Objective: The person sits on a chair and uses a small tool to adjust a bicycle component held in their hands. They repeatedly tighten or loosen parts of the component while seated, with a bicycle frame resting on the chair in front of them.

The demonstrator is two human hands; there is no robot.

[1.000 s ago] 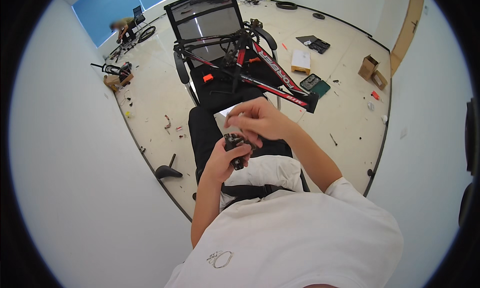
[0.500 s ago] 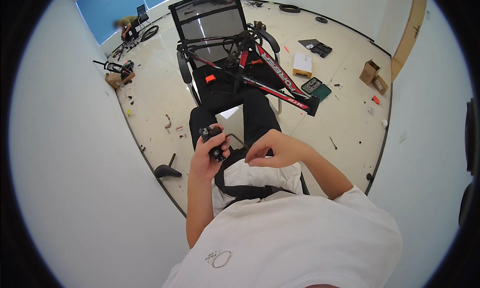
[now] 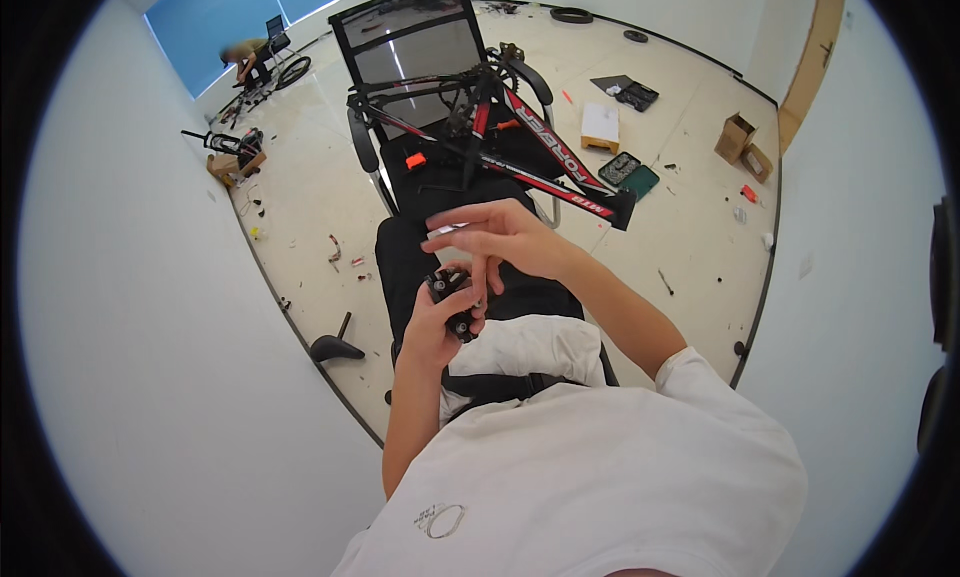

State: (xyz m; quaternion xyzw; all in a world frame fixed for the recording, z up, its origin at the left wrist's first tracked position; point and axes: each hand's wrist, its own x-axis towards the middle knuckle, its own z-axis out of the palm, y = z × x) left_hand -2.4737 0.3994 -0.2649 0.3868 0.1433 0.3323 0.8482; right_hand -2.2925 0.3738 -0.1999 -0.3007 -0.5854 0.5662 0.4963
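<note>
My left hand (image 3: 440, 322) is closed around a small black bicycle part with silver bolts (image 3: 450, 289), held above my lap. Just above and beyond it, my right hand (image 3: 500, 242) has its fingers stretched out and spread. Its lower fingers reach down beside the part. Whether a thin tool sits behind those fingers is hidden. A black and red bicycle frame (image 3: 555, 149) lies across the chair (image 3: 415, 52) facing me. On that chair's seat are an orange-red object (image 3: 416, 161) and a black L-shaped hex key (image 3: 440, 188).
Open tool cases (image 3: 628, 177) and a white box (image 3: 600, 127) lie on the floor to the right, with cardboard boxes (image 3: 735, 137) farther over. A bicycle saddle (image 3: 335, 349) is at the left wall. Another person (image 3: 245, 62) bends over parts at far left.
My right hand has moved up and left, and its fingers have spread over the part. My left hand has shifted slightly right and down. The grey bent rod at the part is no longer visible.
</note>
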